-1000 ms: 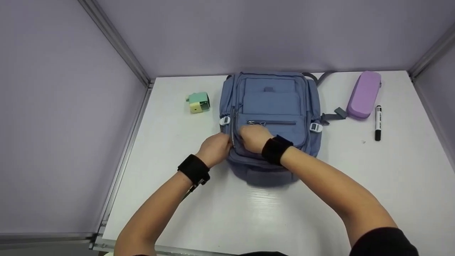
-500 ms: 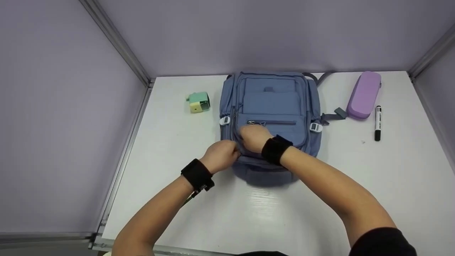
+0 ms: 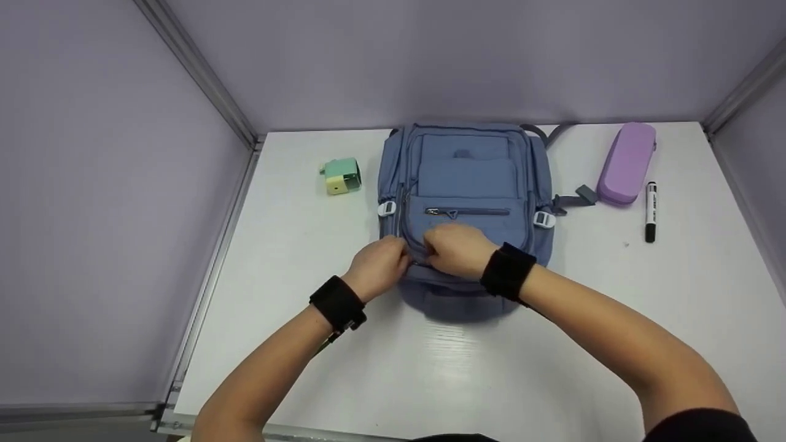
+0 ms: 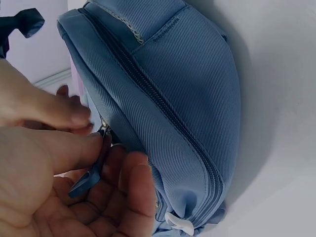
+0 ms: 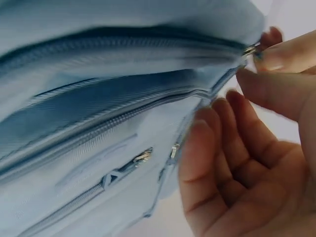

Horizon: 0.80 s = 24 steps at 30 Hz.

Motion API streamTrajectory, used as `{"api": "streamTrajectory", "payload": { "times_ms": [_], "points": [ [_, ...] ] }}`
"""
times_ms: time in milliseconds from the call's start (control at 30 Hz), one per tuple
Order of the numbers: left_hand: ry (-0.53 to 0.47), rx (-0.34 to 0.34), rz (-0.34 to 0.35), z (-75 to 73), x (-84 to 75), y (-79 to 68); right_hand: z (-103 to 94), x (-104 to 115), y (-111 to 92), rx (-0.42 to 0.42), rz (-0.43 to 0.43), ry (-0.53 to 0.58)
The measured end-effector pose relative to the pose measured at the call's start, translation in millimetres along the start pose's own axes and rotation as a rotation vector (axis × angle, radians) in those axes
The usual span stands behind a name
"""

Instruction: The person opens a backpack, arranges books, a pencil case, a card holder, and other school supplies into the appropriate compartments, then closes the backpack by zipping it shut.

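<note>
A blue backpack lies on the table, its front facing up. At its near left corner my left hand pinches a zipper pull between thumb and fingers; the slider sits just beyond my fingertips. My right hand is right beside it, fingers curled at the edge of the front pocket, which it pinches near the slider. In the right wrist view the zipper teeth are parted and the inside of the compartment shows. A second, smaller zipper crosses the front pocket.
A green and yellow pencil sharpener stands left of the backpack. To the right lie a purple pencil case and a black-and-white marker. A strap end reaches toward the case. Grey panels border the white table.
My left hand has come down the backpack's left side to the near corner. The right hand has shifted right and toward me, ending close to the left hand.
</note>
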State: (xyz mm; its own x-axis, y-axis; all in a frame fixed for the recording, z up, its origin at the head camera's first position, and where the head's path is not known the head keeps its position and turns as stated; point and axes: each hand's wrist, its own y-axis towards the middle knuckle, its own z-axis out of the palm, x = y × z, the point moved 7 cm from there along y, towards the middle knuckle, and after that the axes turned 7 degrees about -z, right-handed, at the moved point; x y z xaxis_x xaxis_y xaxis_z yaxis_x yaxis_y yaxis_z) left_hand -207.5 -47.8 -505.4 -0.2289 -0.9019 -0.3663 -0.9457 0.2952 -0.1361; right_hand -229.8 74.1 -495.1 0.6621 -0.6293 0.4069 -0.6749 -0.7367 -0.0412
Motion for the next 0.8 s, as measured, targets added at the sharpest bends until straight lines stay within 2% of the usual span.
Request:
{"api": "streamTrajectory", "payload": {
  "times_ms": [167, 400, 533, 800],
  "points": [
    [-0.051, -0.022, -0.010, -1.8, 1.6, 0.0, -3.6, -1, -24, 0.032, -0.023, -0.040],
    [-0.106, -0.048, -0.028, -4.9, 2.4, 0.1, -4.9, -13, -51, -0.015, 0.001, -0.092],
    [-0.134, -0.058, -0.040, -6.6, 2.9, 0.0, -0.9, -20, -58, -0.032, 0.020, -0.103],
    [-0.138, -0.059, -0.038, -7.9, 1.5, -0.3, -0.9, -23, -58, -0.102, -0.019, -0.138]
  ]
}}
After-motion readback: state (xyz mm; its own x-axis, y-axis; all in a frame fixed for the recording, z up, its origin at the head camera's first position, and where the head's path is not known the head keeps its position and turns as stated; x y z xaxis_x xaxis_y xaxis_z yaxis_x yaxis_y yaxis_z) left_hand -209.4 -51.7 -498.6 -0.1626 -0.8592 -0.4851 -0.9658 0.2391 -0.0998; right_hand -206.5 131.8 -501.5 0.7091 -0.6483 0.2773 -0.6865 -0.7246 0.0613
